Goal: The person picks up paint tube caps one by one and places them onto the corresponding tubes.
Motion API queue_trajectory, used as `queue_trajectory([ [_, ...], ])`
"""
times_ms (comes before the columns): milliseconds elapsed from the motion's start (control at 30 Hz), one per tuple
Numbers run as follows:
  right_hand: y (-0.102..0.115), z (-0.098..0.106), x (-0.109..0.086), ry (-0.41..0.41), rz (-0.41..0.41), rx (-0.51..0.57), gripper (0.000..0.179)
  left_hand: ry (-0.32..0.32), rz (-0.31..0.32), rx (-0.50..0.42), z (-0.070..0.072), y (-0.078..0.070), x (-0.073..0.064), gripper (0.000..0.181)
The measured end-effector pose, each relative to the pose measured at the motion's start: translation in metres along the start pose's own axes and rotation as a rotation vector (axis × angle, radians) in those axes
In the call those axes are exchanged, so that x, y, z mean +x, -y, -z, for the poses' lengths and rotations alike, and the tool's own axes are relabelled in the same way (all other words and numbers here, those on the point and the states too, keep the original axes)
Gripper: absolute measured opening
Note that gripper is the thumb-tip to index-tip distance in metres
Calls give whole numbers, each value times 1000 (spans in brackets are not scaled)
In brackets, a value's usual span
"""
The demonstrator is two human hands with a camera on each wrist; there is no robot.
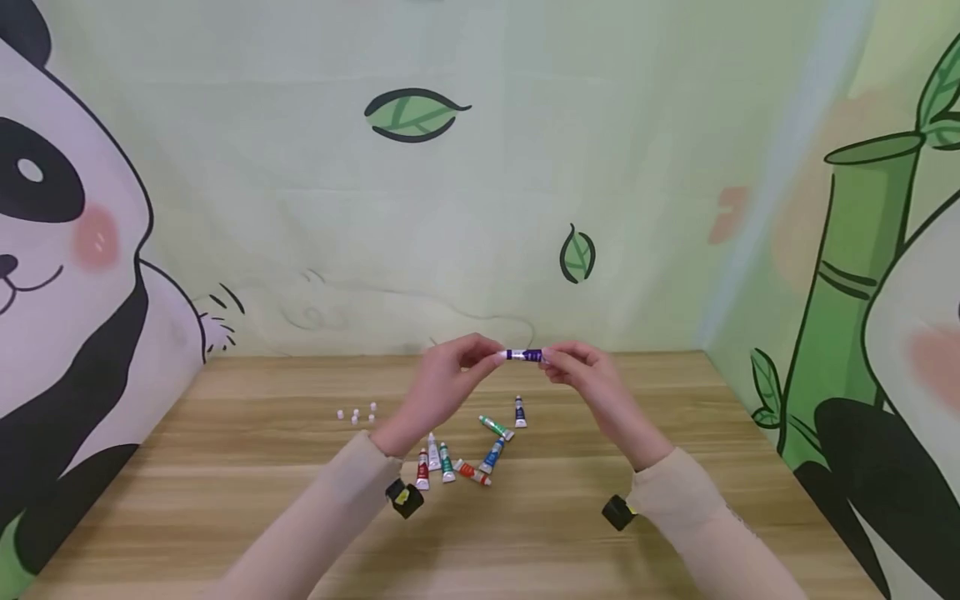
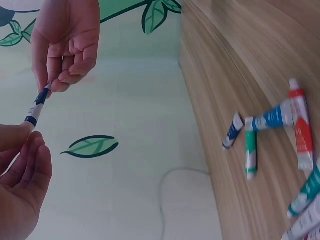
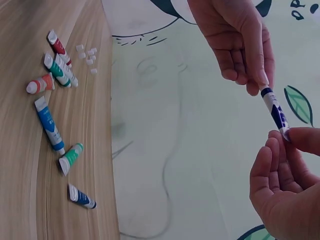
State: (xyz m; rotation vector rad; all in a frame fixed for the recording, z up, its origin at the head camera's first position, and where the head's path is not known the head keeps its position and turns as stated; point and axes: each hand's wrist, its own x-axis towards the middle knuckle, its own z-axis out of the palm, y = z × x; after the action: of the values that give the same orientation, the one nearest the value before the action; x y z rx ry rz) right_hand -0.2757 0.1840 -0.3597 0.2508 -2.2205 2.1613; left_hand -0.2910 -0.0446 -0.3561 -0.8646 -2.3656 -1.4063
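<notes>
Raised above the far edge of the table is a small purple paint tube (image 1: 524, 355), lying roughly level between both hands. My left hand (image 1: 450, 375) pinches its left end, by the dark band, between thumb and fingertips; what sits under those fingertips is hidden. At the other end, my right hand (image 1: 596, 387) pinches the tube, its other fingers loosely bent, as the right wrist view shows. Below on the table lie a dark blue tube (image 1: 521, 412), a light green tube (image 1: 497, 428), a blue tube (image 1: 492, 457) and an orange-red tube (image 1: 473, 473).
Left of those lie a green tube (image 1: 446, 462), a white tube (image 1: 433, 452) and a red tube (image 1: 422, 469), close together. Several small white pieces, like caps (image 3: 90, 62), are scattered farther left. A printed cloth (image 1: 637, 167) stands behind the wooden table (image 1: 262, 500).
</notes>
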Motion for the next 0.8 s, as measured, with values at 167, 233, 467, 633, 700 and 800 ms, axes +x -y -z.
queue_trajectory([
  [167, -6, 10, 8, -49, 14, 25, 27, -27, 66, -133, -18, 6, 14, 20],
  [233, -9, 16, 10, -74, 9, 29, 29, -44, 96, -190, -28, 9, 19, 23],
  [467, -24, 40, 17, -145, -17, 61, 28, -53, 203, -272, -66, 23, 33, 22],
  [633, -34, 55, 19, -146, -46, 6, 33, -91, 273, -338, -88, 32, 39, 18],
  [700, -37, 58, 22, -159, -63, 8, 35, -128, 297, -373, -97, 35, 42, 17],
  [800, -41, 62, 27, -188, -94, 19, 36, -203, 331, -404, -109, 37, 47, 16],
])
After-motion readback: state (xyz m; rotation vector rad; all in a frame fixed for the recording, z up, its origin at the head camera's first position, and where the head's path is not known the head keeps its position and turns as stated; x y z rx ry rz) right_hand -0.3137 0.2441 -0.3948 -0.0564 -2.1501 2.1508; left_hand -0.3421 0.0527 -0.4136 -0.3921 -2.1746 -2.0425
